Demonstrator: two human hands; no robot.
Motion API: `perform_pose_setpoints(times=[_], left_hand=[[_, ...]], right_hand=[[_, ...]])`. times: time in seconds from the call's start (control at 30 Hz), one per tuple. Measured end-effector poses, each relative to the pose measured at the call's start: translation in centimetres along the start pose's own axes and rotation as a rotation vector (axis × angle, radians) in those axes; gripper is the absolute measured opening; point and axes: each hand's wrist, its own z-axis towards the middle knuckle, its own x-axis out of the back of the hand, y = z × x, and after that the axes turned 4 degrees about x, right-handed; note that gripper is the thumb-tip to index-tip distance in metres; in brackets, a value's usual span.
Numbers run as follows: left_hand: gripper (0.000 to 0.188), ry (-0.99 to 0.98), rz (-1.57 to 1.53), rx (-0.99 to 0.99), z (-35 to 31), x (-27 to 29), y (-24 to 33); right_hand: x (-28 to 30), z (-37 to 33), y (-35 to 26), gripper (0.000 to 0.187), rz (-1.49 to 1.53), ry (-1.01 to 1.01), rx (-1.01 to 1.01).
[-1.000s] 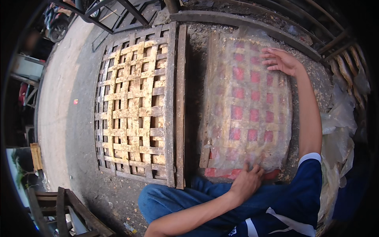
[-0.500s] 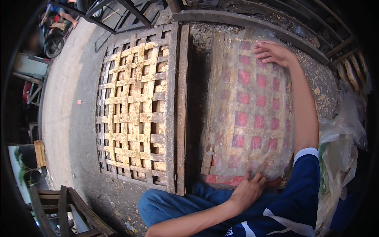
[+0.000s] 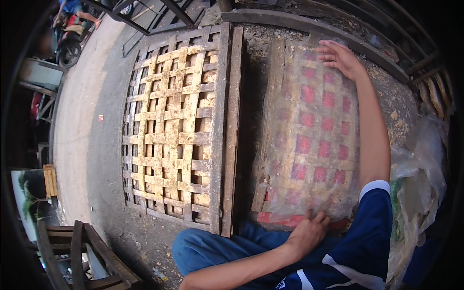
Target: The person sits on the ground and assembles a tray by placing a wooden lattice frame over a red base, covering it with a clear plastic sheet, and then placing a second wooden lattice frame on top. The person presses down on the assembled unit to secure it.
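Observation:
A cloudy plastic sheet (image 3: 285, 140) covers a woven slat tray (image 3: 274, 77), with red patches showing through the lattice gaps. At the sheet's near edge, my left hand (image 3: 309, 234) has its fingers bent and closed on the plastic; the fingertips are partly hidden. My right hand (image 3: 340, 58) is open at the far right corner, its fingers apart over the sheet. My right forearm runs along the tray's right side. Red material (image 3: 278, 218) shows along the near edge. Left of this tray lies another woven slat tray (image 3: 169, 125), its pale lattice stained brown.
Crumpled clear plastic (image 3: 420, 169) lies at my right. A wooden beam (image 3: 309, 24) crosses behind the trays. Slatted wooden furniture (image 3: 79, 256) stands at the lower left. Beyond the left tray runs a paved lane (image 3: 79, 125), with a motorcycle (image 3: 69, 50) and a person's leg (image 3: 89, 17) farther off.
The view has shifted slightly, so the trays appear farther right. My right hand's fingers have lifted a little at the far corner. My left hand stays at the near edge.

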Motion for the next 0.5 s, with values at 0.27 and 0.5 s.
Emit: perform_pose_setpoints(times=[0.27,0.5], left_hand=[[0.032,0.033,0.011,-0.03,0.0,0.0,0.2],[0.031,0.028,0.046,-0.022,0.1,0.0,0.1]], right_hand=[[4.5,1.1,2.8,0.047,-0.846,0.617,0.271],[-3.4,2.9,1.6,0.048,-0.912,0.288,0.157]])
